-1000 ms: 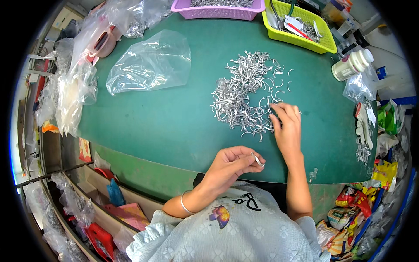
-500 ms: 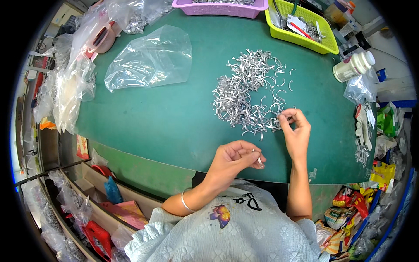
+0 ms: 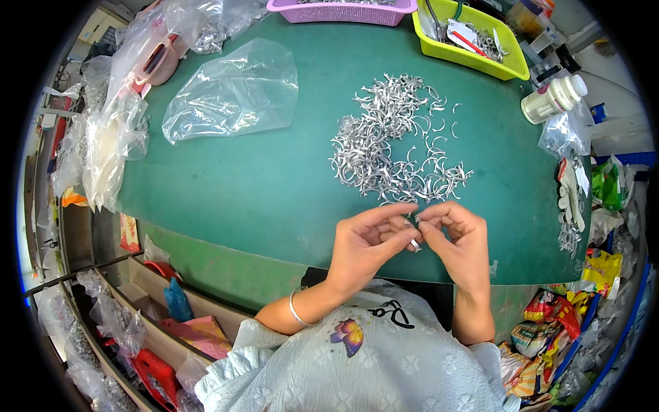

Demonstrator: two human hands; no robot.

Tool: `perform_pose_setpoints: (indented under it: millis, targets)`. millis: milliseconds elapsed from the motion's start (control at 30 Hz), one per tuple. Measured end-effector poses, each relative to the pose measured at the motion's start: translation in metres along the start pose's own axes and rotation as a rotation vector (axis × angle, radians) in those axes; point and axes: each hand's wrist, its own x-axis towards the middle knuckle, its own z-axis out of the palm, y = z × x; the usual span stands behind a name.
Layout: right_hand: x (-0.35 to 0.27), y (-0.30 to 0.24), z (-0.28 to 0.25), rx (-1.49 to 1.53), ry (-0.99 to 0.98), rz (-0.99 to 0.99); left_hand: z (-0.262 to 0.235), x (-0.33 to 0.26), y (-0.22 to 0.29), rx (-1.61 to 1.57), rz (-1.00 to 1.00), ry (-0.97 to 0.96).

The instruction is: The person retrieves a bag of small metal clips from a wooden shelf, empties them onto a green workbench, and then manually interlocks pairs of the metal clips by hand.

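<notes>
My left hand (image 3: 374,240) is closed around a small curved silver metal piece (image 3: 414,244), which shows between thumb and fingers. Close beside it, my right hand (image 3: 456,237) pinches another small silver piece (image 3: 417,218) between thumb and forefinger. The fingertips of both hands nearly meet over the near edge of the table. Just beyond them lies a loose heap of curved silver metal pieces (image 3: 367,154) on the green tabletop (image 3: 240,185). A few stray pieces are scattered at the heap's right side.
A clear plastic bag (image 3: 237,93) lies flat at the left. Along the far edge stand a purple basket (image 3: 343,14) and a yellow-green basket (image 3: 473,58) holding metal parts and tools. A white bottle (image 3: 555,99) is at the right edge, with a glove (image 3: 568,192) nearer me.
My right hand has come from the heap's near edge back toward me, to my left hand, with a small piece in its fingertips. My left hand has stayed nearly in place.
</notes>
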Motion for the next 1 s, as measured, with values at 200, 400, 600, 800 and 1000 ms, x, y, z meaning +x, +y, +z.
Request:
perform_pose_setpoints:
  millis: [200, 400, 600, 800, 1000]
  targets:
    - [-0.01, -0.018, 0.004, 0.12, -0.03, 0.13, -0.003, -0.004, 0.007, 0.134, 0.029, -0.071]
    - [-0.017, -0.028, 0.005, 0.081, -0.043, -0.083, -0.009, -0.006, 0.009, -0.219, -0.164, -0.107]
    - [-0.021, -0.028, 0.008, -0.093, 0.062, -0.302, -0.011, -0.009, 0.01, -0.426, -0.265, -0.177]
    - [-0.023, -0.029, 0.011, -0.201, 0.153, -0.42, -0.008, -0.011, 0.014, -0.384, -0.259, -0.184]
    - [-0.025, -0.035, 0.013, -0.344, 0.172, -0.542, -0.006, -0.013, 0.015, -0.376, -0.241, -0.188]
